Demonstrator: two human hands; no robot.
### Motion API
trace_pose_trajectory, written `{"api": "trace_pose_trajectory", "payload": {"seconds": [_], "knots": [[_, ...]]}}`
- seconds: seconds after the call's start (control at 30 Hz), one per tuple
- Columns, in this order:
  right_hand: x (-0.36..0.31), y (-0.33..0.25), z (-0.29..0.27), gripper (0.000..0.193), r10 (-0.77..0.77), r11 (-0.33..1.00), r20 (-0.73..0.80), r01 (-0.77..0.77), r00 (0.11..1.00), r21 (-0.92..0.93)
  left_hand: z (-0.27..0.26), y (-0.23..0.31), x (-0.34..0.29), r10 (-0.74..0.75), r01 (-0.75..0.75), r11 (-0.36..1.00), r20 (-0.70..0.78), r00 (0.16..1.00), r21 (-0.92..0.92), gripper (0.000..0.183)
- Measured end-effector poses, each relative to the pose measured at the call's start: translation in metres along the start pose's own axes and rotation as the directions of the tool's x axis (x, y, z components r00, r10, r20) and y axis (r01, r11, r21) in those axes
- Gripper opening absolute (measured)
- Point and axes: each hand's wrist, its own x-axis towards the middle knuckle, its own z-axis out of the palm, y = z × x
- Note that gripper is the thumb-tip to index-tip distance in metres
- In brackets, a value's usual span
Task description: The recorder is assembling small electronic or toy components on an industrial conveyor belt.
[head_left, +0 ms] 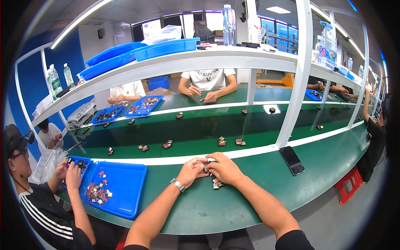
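Observation:
My left hand (191,171), with a metal-band watch on its wrist, and my right hand (227,169) meet over the green worktop. Between their closed fingertips is a small dark electronic part (206,167), mostly covered by the fingers. Just below the right hand lies a small black assembly with white and yellow pieces (216,182), resting on the worktop. Whether it touches the right hand, I cannot tell.
A blue tray (134,183) with small red, yellow and white parts stands left, beside a co-worker's hands (70,171). A black phone (292,161) lies right, near a white post (293,79). Several small assemblies sit on the green belt (196,125) beyond a white rail.

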Motion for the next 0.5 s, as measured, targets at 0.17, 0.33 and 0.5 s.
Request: {"api": "trace_pose_trajectory", "payload": {"seconds": [0.17,0.33,0.5], "knots": [[-0.001,-0.004,0.0,0.007,0.126,0.986,-0.036,-0.121,0.991,0.111,-0.004,0.0,0.0,-0.006,0.008,0.999,0.065,0.998,-0.041,0.031],[-0.002,-0.007,0.003,0.009,0.226,0.961,-0.038,-0.216,0.973,0.175,-0.01,-0.003,0.002,0.007,-0.001,0.999,0.15,0.989,-0.041,0.039],[-0.005,-0.003,0.004,0.01,0.242,0.952,-0.006,-0.236,0.97,0.197,-0.005,-0.002,0.002,-0.008,0.01,1.0,0.124,0.992,-0.016,0.037]]}}
